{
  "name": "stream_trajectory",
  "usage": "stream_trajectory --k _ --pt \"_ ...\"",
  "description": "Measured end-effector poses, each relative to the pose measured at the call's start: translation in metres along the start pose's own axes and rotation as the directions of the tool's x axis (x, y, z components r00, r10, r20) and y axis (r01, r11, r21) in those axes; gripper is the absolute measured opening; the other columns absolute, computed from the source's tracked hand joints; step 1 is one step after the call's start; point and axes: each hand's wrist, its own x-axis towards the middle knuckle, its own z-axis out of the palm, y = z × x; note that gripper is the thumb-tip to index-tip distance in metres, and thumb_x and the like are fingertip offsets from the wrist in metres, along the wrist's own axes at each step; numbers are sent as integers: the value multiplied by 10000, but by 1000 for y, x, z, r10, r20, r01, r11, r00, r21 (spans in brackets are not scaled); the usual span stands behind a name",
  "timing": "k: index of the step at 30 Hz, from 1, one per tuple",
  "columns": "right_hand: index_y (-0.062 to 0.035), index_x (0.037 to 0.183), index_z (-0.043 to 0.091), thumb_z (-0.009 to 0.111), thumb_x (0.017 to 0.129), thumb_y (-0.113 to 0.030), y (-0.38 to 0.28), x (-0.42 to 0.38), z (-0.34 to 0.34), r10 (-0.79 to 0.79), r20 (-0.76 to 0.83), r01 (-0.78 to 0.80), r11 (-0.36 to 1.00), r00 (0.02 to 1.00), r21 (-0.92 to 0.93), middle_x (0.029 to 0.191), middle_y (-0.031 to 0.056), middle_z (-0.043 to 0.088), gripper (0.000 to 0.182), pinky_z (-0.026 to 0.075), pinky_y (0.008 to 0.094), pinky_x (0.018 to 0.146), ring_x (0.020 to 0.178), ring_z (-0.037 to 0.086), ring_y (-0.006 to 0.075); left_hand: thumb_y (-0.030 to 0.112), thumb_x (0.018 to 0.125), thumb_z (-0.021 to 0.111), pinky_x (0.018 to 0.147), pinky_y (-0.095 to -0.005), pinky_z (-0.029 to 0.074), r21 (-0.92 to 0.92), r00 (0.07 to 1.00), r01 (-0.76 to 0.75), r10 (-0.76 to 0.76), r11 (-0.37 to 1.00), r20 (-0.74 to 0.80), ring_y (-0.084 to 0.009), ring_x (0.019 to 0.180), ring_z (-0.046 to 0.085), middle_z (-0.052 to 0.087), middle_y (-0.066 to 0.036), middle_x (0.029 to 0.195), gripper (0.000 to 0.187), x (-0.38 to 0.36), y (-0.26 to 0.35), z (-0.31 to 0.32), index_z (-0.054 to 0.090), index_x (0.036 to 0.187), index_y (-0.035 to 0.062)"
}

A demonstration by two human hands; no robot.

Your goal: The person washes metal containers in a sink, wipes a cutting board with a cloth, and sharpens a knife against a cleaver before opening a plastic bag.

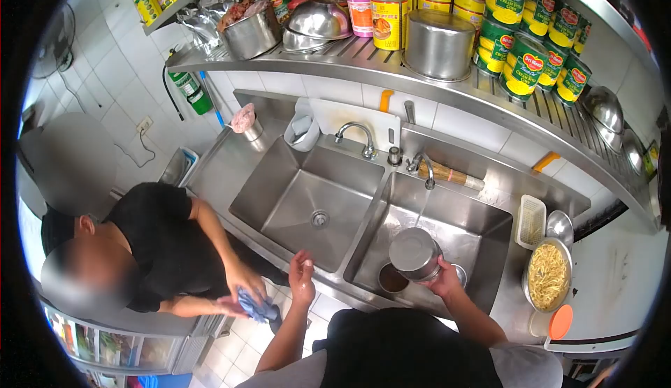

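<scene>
My right hand (444, 280) grips a metal pot (414, 251), held tilted inside the right sink basin (479, 238). Below it sits a round container with brown liquid (393, 278), and part of another metal vessel (460, 276) shows beside my fingers. Water runs from the right faucet (428, 171) into the basin. My left hand (302, 277) is raised near the front edge of the left basin (279, 199), fingers extended, with nothing in it.
At left, a co-worker in a black shirt (164, 241) handles a blue cloth (257, 307). A bowl of pale strips (549, 276), a white basket (531, 220) and an orange lid (561, 322) line the right counter. Cans (524, 67) and a large pot (438, 46) fill the overhead shelf.
</scene>
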Motion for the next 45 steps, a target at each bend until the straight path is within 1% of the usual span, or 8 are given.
stream_trajectory --k 7,12,19,21,29,31,37,45 --pt "-120 1588 389 590 992 -478 12 -4 48 17 321 -72 984 947 161 1597 190 458 724 374 762 1115 1450 445 465 502 1080 514 1022 -456 487 -65 751 630 -586 774 304 -280 1223 642 662 -126 1348 572 -3 -10 66 528 1425 47" --pt "-107 1596 383 559 1016 -431 19 6 117 129 438 -163 986 890 42 1587 189 476 686 404 729 1108 1438 475 440 534 1091 438 1117 -505 460 -514 673 736 -390 441 629 -318 1339 588 598 -148 1476 649 1 43 131 478 1508 39" --pt "-109 1541 434 547 1056 -446 19 47 87 344 371 -249 927 862 -279 1532 166 533 601 461 667 1068 1369 546 399 450 1116 383 1153 -543 453 -671 767 641 -352 373 537 -303 1356 569 571 -132 1502 561 25 -5 97 491 1502 58" --pt "-110 1431 527 616 1024 -383 23 64 46 -51 -93 -43 612 994 -790 1357 167 617 498 502 573 1016 1181 634 350 491 1075 438 1160 -558 445 -782 861 508 -217 362 460 -319 1343 580 592 -125 1485 581 46 32 64 522 1492 95" --pt "-117 1222 580 694 980 -360 15 36 -110 42 -479 -360 719 877 -594 1124 113 653 362 555 459 801 927 662 267 272 965 608 1081 -620 449 -701 968 -241 118 671 -220 -308 1245 591 658 -88 1306 343 297 243 -122 650 1252 88" --pt "-113 1201 586 708 969 -368 29 30 -128 75 -572 -463 677 817 -572 1100 110 655 366 560 446 763 877 665 266 155 965 563 1040 -630 471 -827 950 -300 67 475 -306 -282 1126 614 657 -82 1126 181 335 328 -111 646 1103 72" --pt "-94 1216 627 714 960 -277 70 29 -155 78 -644 -435 799 761 -416 1046 96 640 327 546 443 787 901 633 263 265 1106 291 1092 -652 472 -905 947 -265 268 333 -179 -310 1235 672 696 -108 1339 461 496 404 -102 643 1356 101" --pt "-12 1133 658 799 913 -236 102 50 -159 -44 -535 -317 764 844 -562 910 102 655 344 550 408 653 804 641 226 575 1098 379 942 -612 531 -514 980 32 -129 857 -153 -286 986 560 532 -98 1109 468 530 405 -48 606 1216 182"
